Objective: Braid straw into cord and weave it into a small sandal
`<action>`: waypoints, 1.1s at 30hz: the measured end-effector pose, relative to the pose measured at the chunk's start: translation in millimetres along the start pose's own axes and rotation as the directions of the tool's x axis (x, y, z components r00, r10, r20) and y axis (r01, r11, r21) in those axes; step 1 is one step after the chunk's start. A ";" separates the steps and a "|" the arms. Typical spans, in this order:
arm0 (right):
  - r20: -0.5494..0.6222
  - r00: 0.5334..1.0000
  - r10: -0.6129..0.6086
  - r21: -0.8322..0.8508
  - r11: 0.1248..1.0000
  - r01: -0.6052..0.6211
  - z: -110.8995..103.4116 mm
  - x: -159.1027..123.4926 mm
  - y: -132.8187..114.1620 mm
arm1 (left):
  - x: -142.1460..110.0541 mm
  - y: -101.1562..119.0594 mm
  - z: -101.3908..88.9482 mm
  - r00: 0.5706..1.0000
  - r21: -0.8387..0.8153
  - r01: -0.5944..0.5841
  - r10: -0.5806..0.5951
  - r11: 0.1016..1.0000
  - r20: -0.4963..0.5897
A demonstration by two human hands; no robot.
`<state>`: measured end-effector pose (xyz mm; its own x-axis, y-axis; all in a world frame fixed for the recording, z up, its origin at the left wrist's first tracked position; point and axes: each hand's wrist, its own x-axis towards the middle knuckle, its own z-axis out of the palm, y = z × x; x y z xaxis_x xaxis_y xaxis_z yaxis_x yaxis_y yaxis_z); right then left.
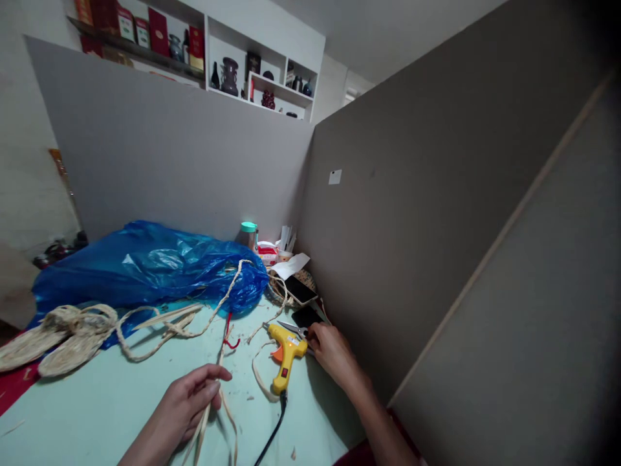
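Note:
My left hand (194, 395) is closed, thumb and fingers pinching pale raffia strands (202, 430) that hang down toward the table's front edge. The strands run up from my fingers to a red tie (231, 342) near the blue bag. On the right, my right hand (327, 346) has its fingers curled round the handles of a pair of scissors (290, 327), blades pointing left. Just left of that hand lies a yellow glue gun (287, 353) with an orange trigger and black cord. A loose raffia strip (259, 378) curves beside it.
A blue plastic bag (160, 265) covers the back left, with braided cord (224, 298) and woven sole-shaped straw pieces (80, 343) in front. Phones (299, 289), a basket (306, 278) and a green-lidded jar (249, 234) stand back right. Grey partition panels (412, 213) enclose the table.

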<state>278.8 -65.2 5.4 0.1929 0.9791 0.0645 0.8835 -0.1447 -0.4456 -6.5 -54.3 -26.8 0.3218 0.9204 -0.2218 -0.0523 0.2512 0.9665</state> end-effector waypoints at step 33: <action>0.048 0.971 -0.233 0.722 0.680 0.128 60.6 -41.6 -111.4 | -14.0 20.0 0.7 0.998 0.056 -0.050 0.048 0.997 0.044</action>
<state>146.5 -81.1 -1.8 -0.0393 0.9915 0.1237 0.3168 0.1297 -0.9396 -11.4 -62.4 -4.3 0.3605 0.9172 -0.1695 -0.0149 0.1874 0.9822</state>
